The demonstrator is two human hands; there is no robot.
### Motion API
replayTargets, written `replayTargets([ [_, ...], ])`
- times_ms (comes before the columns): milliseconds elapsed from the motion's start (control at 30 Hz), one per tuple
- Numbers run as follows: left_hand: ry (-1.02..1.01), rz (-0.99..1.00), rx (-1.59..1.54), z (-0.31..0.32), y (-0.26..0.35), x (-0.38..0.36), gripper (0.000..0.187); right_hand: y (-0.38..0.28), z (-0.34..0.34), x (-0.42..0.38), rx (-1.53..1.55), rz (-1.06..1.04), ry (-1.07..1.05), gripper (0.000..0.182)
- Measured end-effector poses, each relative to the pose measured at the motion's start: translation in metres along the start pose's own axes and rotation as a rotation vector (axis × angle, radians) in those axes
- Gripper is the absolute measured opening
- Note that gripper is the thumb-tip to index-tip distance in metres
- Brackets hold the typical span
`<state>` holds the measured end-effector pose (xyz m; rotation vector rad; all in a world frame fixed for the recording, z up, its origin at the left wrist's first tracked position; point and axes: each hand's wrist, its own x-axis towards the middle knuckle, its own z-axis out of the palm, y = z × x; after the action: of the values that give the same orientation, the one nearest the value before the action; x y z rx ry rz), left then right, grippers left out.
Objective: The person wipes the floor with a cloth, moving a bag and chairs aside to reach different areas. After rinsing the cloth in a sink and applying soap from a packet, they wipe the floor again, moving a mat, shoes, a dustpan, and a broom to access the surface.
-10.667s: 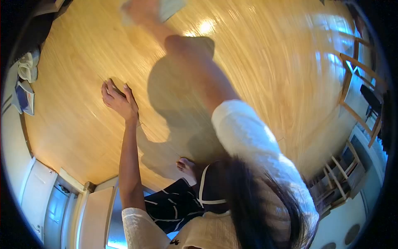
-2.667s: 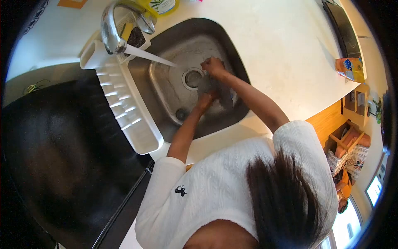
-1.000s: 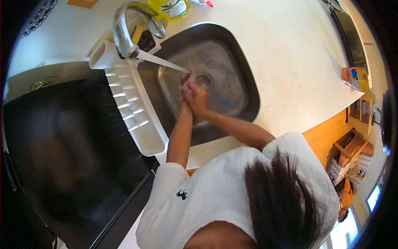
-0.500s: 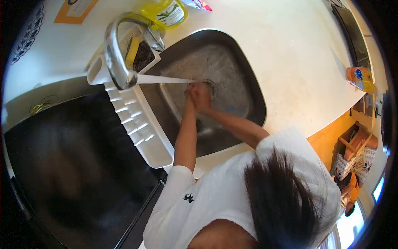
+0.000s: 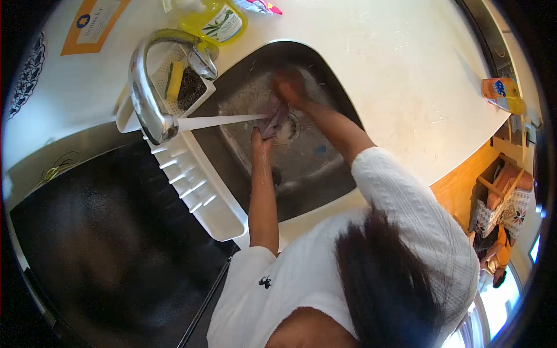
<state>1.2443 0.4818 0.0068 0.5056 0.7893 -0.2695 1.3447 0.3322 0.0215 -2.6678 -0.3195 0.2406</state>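
Note:
A wet greyish-purple cloth (image 5: pixel 272 118) is stretched between my two hands, low in the dark sink (image 5: pixel 342 110). My left hand (image 5: pixel 261 139) grips its near end, close to the drain. At the far end, my right hand (image 5: pixel 288 87) is closed on the cloth, somewhat blurred. Water runs from the chrome faucet (image 5: pixel 139 87) on the left and strikes the cloth between the hands.
Beside the faucet, a white caddy (image 5: pixel 165 110) holds a yellow sponge (image 5: pixel 174 82) and a dark scrubber (image 5: pixel 191 87). A ribbed white rack (image 5: pixel 217 223) lines the sink's left edge. A yellow soap bottle (image 5: pixel 217 23) and an orange bottle (image 5: pixel 500 95) stand on the counter. Another person (image 5: pixel 498 255) is far right.
My hands were pressed together under the stream. Now they are apart, the right farther up and the left slightly nearer, with the cloth pulled out between them.

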Motion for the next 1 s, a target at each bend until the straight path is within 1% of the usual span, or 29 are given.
replayTargets([
  [33, 0.031, 0.029, -0.04, -0.025, 0.0, 0.005, 0.031, 0.003, -0.028, 0.004, -0.014, 0.037, 0.146, 0.032],
  [67, 0.058, 0.055, -0.074, -0.039, 0.002, 0.009, 0.033, -0.006, -0.025, -0.003, 0.014, 0.004, 0.187, 0.033],
  [133, 0.028, 0.021, -0.109, -0.038, -0.003, 0.016, 0.034, -0.032, -0.009, -0.04, 0.048, -0.049, 0.269, 0.034],
  [200, 0.008, -0.012, -0.131, -0.035, -0.01, 0.021, 0.035, -0.071, 0.061, -0.074, 0.359, 0.262, 0.16, 0.034],
  [267, 0.043, -0.009, -0.077, -0.028, -0.004, 0.01, 0.036, -0.101, 0.017, -0.105, 0.846, 0.286, -0.113, 0.04],
  [367, 0.168, 0.06, 0.012, -0.006, -0.002, -0.009, 0.038, -0.098, 0.045, -0.096, 0.267, -0.054, -0.014, 0.036],
  [400, 0.273, 0.099, 0.061, 0.004, -0.009, -0.001, 0.038, -0.091, 0.032, -0.079, 0.42, 0.092, -0.078, 0.035],
  [467, 0.286, 0.113, 0.104, 0.014, -0.02, 0.009, 0.039, -0.066, -0.015, -0.03, 0.71, 0.38, -0.187, 0.033],
  [667, -0.033, -0.068, 0.181, -0.01, -0.012, 0.022, 0.052, -0.052, 0.034, -0.047, 0.15, -0.064, 0.001, 0.026],
  [700, -0.055, -0.087, 0.147, -0.005, -0.001, 0.012, 0.051, -0.017, 0.041, -0.022, 0.176, -0.148, -0.014, 0.025],
  [767, -0.092, -0.113, 0.064, 0.013, 0.026, -0.017, 0.05, 0.028, 0.018, 0.013, 0.152, -0.078, 0.007, 0.029],
  [800, -0.02, -0.018, 0.09, 0.0, 0.023, -0.022, 0.048, 0.026, -0.006, 0.018, 0.105, 0.076, 0.041, 0.038],
  [833, 0.032, 0.072, 0.123, -0.004, 0.017, -0.019, 0.046, 0.02, 0.007, 0.014, 0.191, 0.132, 0.12, 0.038],
  [867, 0.08, 0.155, 0.159, -0.01, 0.01, -0.011, 0.045, 0.01, 0.034, 0.001, 0.274, 0.197, 0.202, 0.039],
  [933, 0.168, 0.113, 0.162, -0.015, -0.003, 0.008, 0.046, -0.027, 0.046, -0.036, 0.422, 0.231, 0.179, 0.033],
  [967, 0.162, 0.081, 0.163, -0.02, -0.007, 0.015, 0.046, -0.064, 0.046, -0.058, 0.495, 0.199, 0.068, 0.026],
  [1000, 0.139, 0.049, 0.179, -0.023, -0.008, 0.017, 0.046, -0.103, 0.101, -0.067, 0.459, 0.4, 0.14, 0.034],
])
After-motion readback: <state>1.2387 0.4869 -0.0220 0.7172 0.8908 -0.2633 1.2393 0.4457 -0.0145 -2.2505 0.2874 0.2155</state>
